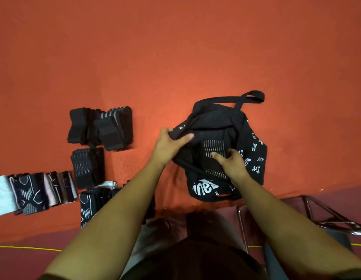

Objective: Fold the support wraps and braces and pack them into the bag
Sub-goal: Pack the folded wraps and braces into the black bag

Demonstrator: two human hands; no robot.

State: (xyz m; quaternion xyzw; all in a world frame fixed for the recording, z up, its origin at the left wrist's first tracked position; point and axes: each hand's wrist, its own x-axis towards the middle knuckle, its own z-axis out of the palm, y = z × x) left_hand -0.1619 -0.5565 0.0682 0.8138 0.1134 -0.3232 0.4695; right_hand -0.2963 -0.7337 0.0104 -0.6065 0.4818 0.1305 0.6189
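Note:
A black tote bag (254, 138) with white prints lies on the orange table right of centre, its mouth open toward me. My left hand (169, 144) grips the bag's left rim and holds it open. My right hand (232, 162) holds a folded black support wrap (213, 147) with grey stripes inside the bag's mouth. More folded black wraps lie at the left: a pile (101, 128), a single one (87, 167) below it, a row of braces (34, 191) at the far left, and another stack (92, 203) partly hidden by my left forearm.
The orange table cloth (175, 57) stretches wide beyond the bag. The table's near edge runs under my arms. A metal chair frame (324, 215) stands at the lower right, and a yellow cord (28, 248) crosses the dark red floor.

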